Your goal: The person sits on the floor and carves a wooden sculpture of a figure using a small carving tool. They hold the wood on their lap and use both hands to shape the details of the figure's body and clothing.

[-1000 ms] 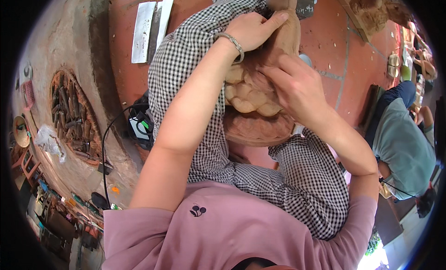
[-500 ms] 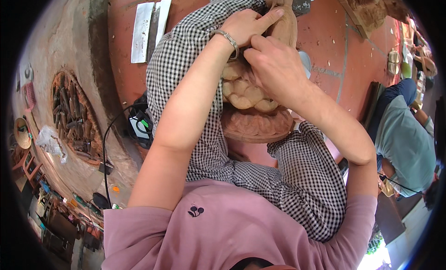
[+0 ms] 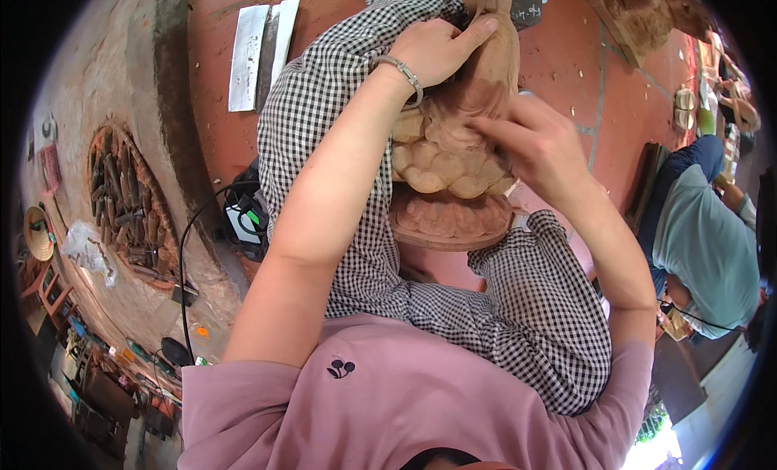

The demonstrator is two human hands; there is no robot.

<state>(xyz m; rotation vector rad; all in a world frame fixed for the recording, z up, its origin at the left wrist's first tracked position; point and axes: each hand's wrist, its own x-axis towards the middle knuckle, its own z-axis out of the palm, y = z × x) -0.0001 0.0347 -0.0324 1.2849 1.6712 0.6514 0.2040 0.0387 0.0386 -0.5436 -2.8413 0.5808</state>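
A carved wooden statue [image 3: 453, 158] stands between my legs, with rows of rounded petals above a scalloped oval base [image 3: 449, 219]. My left hand [image 3: 433, 53] grips its upper part from the left, the thumb laid along the wood and the fingers partly hidden. At the statue's right side is my right hand [image 3: 542, 142], bent, with a forefinger reaching onto the smooth wood above the petals. Its other fingers curl out of sight, so whatever they may hold is hidden.
Pale strips [image 3: 263, 53] lie on the red tiled floor at far left. A black cable [image 3: 194, 227] runs beside a dark bag [image 3: 243, 215]. More carved wood [image 3: 647, 17] stands at far right. Another person [image 3: 704, 243] sits at the right. Dark tools fill a wall recess [image 3: 129, 199].
My right hand has moved from the statue's middle to its right side, uncovering the wood above the petals. My left hand stays nearly in place, and the statue has shifted slightly.
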